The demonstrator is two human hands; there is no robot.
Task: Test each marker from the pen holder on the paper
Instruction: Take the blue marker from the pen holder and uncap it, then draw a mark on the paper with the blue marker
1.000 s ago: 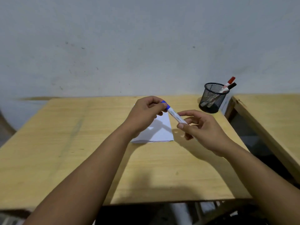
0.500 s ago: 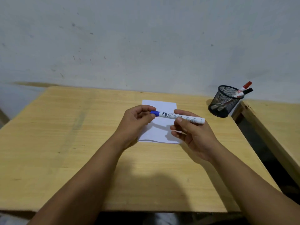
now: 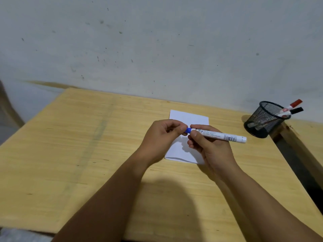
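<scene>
Both hands meet above the paper (image 3: 189,117): the right hand (image 3: 212,151) is closed around the white barrel of the blue marker (image 3: 219,135), held roughly level, while the left hand (image 3: 161,137) pinches the blue cap (image 3: 188,130) at its end. Judged light, rigid and smooth (the barrel could twist in a loose grip), the marker is best held mid-barrel, with the cap drawn straight off. The paper, thin and easily shifted, lies flat on the surface (image 3: 70,154). Further right, the mesh pen holder (image 3: 266,119) contains 2 more markers, 1 red-capped (image 3: 295,103) and 1 black-capped (image 3: 296,110).
</scene>
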